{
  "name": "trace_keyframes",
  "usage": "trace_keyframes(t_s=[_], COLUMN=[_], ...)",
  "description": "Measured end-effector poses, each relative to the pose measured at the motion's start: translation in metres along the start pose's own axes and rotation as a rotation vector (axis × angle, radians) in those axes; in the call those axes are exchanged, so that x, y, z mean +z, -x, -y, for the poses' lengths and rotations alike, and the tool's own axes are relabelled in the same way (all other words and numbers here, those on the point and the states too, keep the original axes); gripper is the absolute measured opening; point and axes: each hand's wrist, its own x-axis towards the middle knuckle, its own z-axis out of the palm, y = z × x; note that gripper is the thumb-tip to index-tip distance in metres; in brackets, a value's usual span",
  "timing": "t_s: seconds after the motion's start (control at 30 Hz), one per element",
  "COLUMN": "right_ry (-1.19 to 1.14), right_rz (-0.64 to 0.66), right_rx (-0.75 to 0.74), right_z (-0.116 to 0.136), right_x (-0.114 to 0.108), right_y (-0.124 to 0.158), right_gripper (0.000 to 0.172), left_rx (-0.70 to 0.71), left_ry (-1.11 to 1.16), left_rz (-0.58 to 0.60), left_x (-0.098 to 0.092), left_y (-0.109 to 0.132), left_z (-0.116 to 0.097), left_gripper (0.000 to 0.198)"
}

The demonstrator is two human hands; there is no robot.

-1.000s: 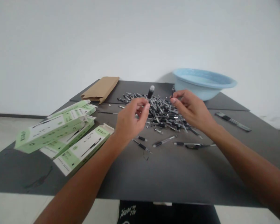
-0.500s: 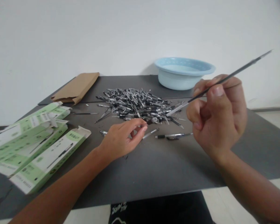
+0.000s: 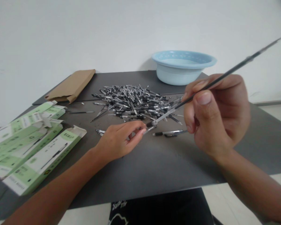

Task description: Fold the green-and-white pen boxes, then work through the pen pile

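My right hand (image 3: 216,114) is raised near the camera and pinches a long thin pen refill (image 3: 227,73) between thumb and fingers; the refill slants from upper right down to the left. My left hand (image 3: 120,139) rests low on the dark table (image 3: 154,168), its fingertips pinched on a small pen part (image 3: 150,124) at the near edge of the heap. The refill's lower tip is close to that part. A big heap of black and silver pen pieces (image 3: 133,101) lies beyond both hands.
A light blue basin (image 3: 183,66) stands at the back of the table. A brown paper bag (image 3: 71,86) lies at the back left. Several green and white pen boxes (image 3: 30,147) are stacked on the left. Loose pens (image 3: 170,133) lie near the heap.
My right hand has lifted from the heap with the refill and come closer to the camera. My left hand has dropped from mid-air to the table and pinches a part there.
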Motion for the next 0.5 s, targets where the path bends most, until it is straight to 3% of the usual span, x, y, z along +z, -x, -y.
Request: trace_keyframes(t_s=[0.13,0.3,0.5], right_ry=[0.012,0.109,0.005], right_rz=[0.025,0.072,0.044], right_rx=[0.023,-0.054,-0.070], right_z=[-0.0008,-0.0018,-0.0022], right_x=[-0.0021,-0.0011,0.0013], right_y=[0.0024,0.0030,0.0008], right_gripper=[0.010,0.012,0.002], left_rx=[-0.017,0.011,0.033], left_ry=[-0.002,-0.021,-0.023], left_rz=[0.029,0.008,0.019], left_x=[-0.0011,-0.0025,0.0000], left_y=[-0.0002,-0.0015,-0.0010], left_z=[-0.0009,-0.0025,-0.0022], left_gripper=[0.010,0.010,0.010])
